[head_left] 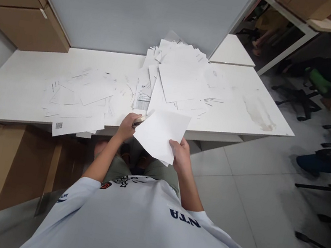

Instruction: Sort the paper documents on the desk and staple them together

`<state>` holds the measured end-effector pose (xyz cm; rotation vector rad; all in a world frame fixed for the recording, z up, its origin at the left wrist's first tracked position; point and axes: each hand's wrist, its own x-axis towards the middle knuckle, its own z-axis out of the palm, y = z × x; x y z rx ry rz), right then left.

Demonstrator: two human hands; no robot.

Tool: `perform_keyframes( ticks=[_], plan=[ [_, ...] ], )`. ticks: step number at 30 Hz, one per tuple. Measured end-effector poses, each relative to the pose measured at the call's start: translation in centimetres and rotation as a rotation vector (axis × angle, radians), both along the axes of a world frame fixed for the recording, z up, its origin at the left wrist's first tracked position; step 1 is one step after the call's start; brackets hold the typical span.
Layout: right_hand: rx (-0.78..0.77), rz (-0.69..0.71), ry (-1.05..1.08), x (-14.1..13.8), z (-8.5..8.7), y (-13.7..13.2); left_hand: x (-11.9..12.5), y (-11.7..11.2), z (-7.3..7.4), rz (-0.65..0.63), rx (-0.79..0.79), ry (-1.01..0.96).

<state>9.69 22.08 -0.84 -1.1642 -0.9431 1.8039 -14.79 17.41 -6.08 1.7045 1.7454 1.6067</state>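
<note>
At the front edge of the tabletop (pixel 14 89), a person's right hand (pixel 181 154) pinches the lower corner of a paper sheet (pixel 160 134), light, limp and probably quick to crease unless held by its edges, while the left hand (pixel 127 126) grips a small, blurred tool (pixel 138 122) against its left corner.

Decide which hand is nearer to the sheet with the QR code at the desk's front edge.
Left. The left hand, holding a small tool, is right of the QR-code sheet; the right hand is farther right, gripping a blank sheet.
</note>
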Motion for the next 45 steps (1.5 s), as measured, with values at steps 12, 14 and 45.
perform_keyframes(
  ticks=[12, 14, 45],
  plan=[
    [0.096, 0.091, -0.165, 2.3, 1.3, 1.4, 0.5, 0.2, -0.2, -0.024, -0.106, 0.278],
    [0.077, 0.111, -0.147, 2.2, 1.5, 1.7, 0.5, 0.0, 0.1, -0.036, -0.119, 0.358],
    [-0.016, 0.227, -0.033, 5.5, 5.9, 0.3, 4.7, -2.3, 11.1, -0.096, 0.159, 1.196]
  ],
)
